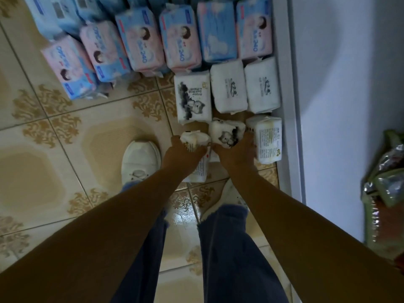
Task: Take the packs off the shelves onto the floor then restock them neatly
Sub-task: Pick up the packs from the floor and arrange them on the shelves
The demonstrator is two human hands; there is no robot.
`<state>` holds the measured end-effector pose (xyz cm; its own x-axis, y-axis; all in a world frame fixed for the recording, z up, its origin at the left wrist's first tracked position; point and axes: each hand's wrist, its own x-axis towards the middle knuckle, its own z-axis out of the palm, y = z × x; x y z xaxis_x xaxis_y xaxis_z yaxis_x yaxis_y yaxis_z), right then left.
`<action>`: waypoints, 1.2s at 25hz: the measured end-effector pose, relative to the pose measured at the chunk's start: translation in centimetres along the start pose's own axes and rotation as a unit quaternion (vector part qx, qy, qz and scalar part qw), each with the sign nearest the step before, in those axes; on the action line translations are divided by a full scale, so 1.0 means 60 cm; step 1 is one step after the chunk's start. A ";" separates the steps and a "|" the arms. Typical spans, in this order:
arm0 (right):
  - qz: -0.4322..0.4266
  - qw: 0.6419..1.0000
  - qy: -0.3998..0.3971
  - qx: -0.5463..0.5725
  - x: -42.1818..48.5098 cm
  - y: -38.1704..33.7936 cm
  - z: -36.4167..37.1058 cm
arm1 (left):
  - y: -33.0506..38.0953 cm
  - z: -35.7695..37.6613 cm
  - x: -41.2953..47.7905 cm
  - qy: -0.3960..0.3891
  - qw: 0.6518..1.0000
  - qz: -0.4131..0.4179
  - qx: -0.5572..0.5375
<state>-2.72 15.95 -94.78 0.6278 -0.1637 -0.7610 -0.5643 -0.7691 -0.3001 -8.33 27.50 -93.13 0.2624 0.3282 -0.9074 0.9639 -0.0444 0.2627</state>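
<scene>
White plastic-wrapped packs are lying in rows on the tiled floor (65,171), the rightmost ones sitting hard against the pale upright panel (290,84) running down the right side. The left hand (183,155) is curling over a white pack with small print (197,171), fingers wrapped round its far end. The right hand (235,156) is gripping the cat-print pack (227,133) just beside it, and the two packs are touching. A yellow-tinted pack (267,138) is sitting between the right hand and the panel's edge, against that hand's fingers. Beyond these, three white packs (228,90) are lining up side by side. Behind them a row of pink-and-blue packs (181,38) is stretching leftward. A white shoe (140,160) is standing just left of the left hand, with wide bare tile lying open further left. Green packets (387,193) are showing at the right edge.
</scene>
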 end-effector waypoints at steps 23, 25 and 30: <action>-0.131 0.968 -0.053 0.206 -0.479 -0.320 -0.469 | 0.285 -0.330 -0.537 -0.014 0.971 0.217 -0.097; -0.154 0.950 0.013 0.271 -0.587 -0.363 -0.543 | 0.340 -0.380 -0.654 -0.037 0.960 0.250 -0.124; -0.201 0.873 0.114 0.429 -0.818 -0.381 -0.674 | 0.427 -0.454 -0.876 -0.128 0.904 0.396 -0.096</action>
<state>1.05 16.59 -27.34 0.9031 -0.1808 -0.3895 -0.4058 -0.0623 -0.9118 1.35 34.83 -29.77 0.8924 0.0351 -0.4500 0.4502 0.0027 0.8929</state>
